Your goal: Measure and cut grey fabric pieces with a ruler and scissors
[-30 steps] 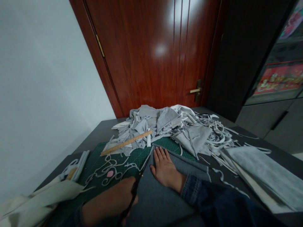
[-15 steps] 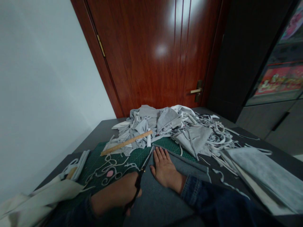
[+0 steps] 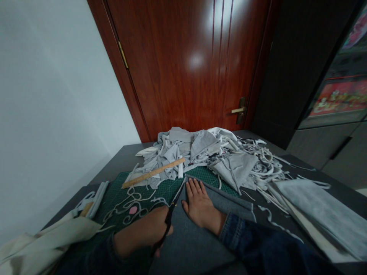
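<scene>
My left hand (image 3: 153, 225) is wrapped round the handles of black scissors (image 3: 169, 217). Their blades point away from me along the left edge of a dark grey fabric piece (image 3: 197, 244), near its far corner. My right hand (image 3: 199, 206) lies flat on that fabric, fingers stretched out just to the right of the blades. Loose pale fabric strips (image 3: 134, 202) and a small pink piece (image 3: 133, 210) lie left of the scissors, on a green cutting mat (image 3: 114, 191). Part of the handles is hidden by my left hand.
Behind the fabric sits a heap of grey scraps (image 3: 177, 145), with a wooden ruler (image 3: 153, 173) across its front. Folded pale cloth (image 3: 323, 210) lies at the right, cream cloth (image 3: 57, 236) at the near left. A wooden door (image 3: 183, 76) stands behind the table.
My left hand has shifted slightly to the right and away from me with the scissors. My right hand and the fabric look unmoved.
</scene>
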Tool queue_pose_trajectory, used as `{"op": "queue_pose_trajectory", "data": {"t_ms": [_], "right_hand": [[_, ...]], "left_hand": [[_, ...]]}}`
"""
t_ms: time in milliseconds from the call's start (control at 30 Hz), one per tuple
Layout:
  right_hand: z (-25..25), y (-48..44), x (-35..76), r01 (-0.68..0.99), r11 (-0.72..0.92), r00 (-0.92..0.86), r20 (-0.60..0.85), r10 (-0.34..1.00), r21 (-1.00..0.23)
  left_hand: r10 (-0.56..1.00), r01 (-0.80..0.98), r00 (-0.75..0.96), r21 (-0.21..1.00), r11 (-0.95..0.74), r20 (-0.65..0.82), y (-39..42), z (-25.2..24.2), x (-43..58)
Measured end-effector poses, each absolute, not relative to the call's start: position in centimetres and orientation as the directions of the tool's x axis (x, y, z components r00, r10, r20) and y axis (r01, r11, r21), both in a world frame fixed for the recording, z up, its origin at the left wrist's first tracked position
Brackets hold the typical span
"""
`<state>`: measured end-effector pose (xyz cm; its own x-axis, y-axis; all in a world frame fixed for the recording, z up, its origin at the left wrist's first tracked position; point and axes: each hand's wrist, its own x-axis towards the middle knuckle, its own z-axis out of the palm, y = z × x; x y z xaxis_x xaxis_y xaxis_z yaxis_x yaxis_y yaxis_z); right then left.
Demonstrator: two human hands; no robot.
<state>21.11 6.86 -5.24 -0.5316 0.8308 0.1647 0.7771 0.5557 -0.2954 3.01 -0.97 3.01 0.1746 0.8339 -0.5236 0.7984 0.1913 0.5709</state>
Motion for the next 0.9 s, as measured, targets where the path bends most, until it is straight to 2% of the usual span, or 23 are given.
{"op": "queue_pose_trajectory", "data": {"t_ms": [567, 700, 900], "right_hand": [[-4.9, 6.7, 21.1, 0.775, 0.549, -0.532, 0.147, 0.834, -0.312], [-4.8, 6.6, 21.1, 0.77, 0.547, -0.533, 0.14, 0.834, -0.329], [-4.7, 5.7, 21.1, 0.776, 0.532, -0.529, 0.11, 0.842, -0.339]], "left_hand": [[0.874, 0.815, 0.176, 0.564, 0.129, -0.453, -0.8, 3.2, 2.8], [0.831, 0.789, 0.184, 0.583, 0.193, -0.525, -1.0, 3.4, 3.2], [0.814, 0.772, 0.207, 0.602, 0.204, -0.542, -1.1, 4.0, 3.8]]}}
